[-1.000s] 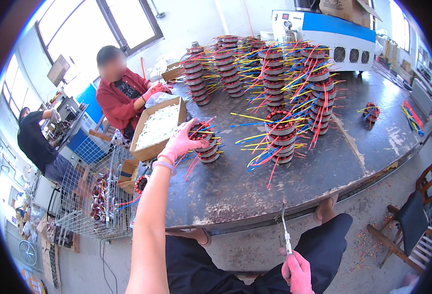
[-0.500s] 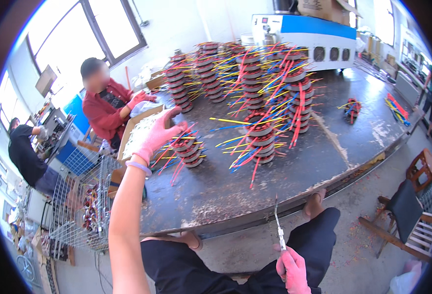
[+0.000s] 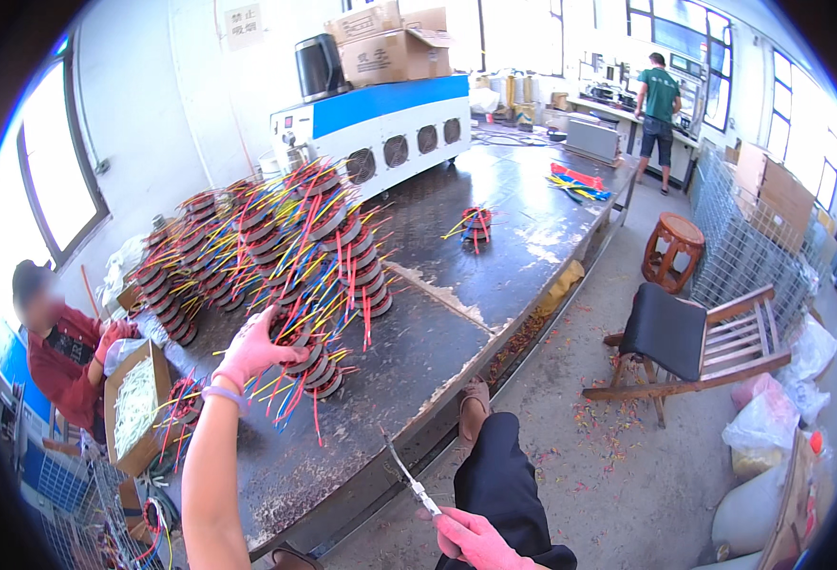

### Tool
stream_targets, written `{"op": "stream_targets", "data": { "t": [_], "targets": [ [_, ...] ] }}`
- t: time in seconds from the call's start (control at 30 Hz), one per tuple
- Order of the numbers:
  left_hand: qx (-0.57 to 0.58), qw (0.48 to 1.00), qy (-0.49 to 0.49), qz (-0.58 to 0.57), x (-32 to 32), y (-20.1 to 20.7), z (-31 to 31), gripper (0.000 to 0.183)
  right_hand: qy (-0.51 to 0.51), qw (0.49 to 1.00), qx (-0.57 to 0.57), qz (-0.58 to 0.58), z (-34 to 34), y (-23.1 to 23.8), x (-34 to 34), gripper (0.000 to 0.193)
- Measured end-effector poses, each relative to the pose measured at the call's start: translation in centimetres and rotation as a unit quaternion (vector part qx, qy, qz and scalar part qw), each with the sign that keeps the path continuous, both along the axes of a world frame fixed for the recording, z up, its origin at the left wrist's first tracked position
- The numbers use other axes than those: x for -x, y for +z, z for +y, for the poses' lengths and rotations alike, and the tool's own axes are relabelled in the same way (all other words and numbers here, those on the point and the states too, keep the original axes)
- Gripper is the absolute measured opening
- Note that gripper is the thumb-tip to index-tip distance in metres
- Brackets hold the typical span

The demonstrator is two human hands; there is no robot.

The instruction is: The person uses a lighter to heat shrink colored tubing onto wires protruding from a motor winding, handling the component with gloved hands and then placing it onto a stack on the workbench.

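Observation:
My left hand (image 3: 251,351), in a pink glove, reaches over the top of the front stack of wound stator rings (image 3: 320,372). Its thumb and fingers are spread apart at the top stator (image 3: 292,332), against its left side; whether they press on it is hard to see. Red, yellow and blue wire leads stick out all around the stack. Low in front of the table edge, my pink-gloved right hand (image 3: 475,540) is closed round the white handle of a thin metal tool (image 3: 409,478), whose tip points up and left.
Taller stator stacks (image 3: 347,247) stand behind. One stator (image 3: 476,224) lies farther right on the dark table (image 3: 418,351). A co-worker (image 3: 62,342) sits at the left by a box of pale strips (image 3: 135,404). A blue-white machine (image 3: 380,123) stands behind; a wooden chair (image 3: 670,332) is at right.
The view has swung right. My left hand has gone from above the short stack at the left to the top of the taller front stack. My right hand still holds the thin tool.

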State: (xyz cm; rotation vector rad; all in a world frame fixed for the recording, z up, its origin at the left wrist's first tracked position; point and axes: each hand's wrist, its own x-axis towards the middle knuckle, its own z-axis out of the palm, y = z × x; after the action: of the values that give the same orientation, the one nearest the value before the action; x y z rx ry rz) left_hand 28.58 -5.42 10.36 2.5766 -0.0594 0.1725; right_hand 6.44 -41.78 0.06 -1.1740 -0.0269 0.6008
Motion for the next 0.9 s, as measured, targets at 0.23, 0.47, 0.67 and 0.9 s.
{"op": "stream_targets", "data": {
  "t": [0.23,0.47,0.67,0.9],
  "targets": [
    [-0.010,0.994,0.073,-0.075,2.8,1.8,-0.6,0.108,0.066,0.996,-0.049,0.035,-1.1,-2.1,0.3,0.041],
    [-0.066,0.990,0.074,-0.105,15.8,1.6,2.4,0.106,0.088,0.996,-0.006,0.004,0.6,-0.1,2.0,0.037],
    [-0.105,0.992,0.060,-0.044,25.4,-5.0,3.2,0.104,0.128,0.990,0.060,0.010,2.9,0.3,3.5,0.039],
    [-0.131,0.986,0.100,0.009,29.2,-9.9,4.5,0.105,0.203,0.974,0.091,0.036,5.7,0.0,4.9,0.039]
  ]
}}
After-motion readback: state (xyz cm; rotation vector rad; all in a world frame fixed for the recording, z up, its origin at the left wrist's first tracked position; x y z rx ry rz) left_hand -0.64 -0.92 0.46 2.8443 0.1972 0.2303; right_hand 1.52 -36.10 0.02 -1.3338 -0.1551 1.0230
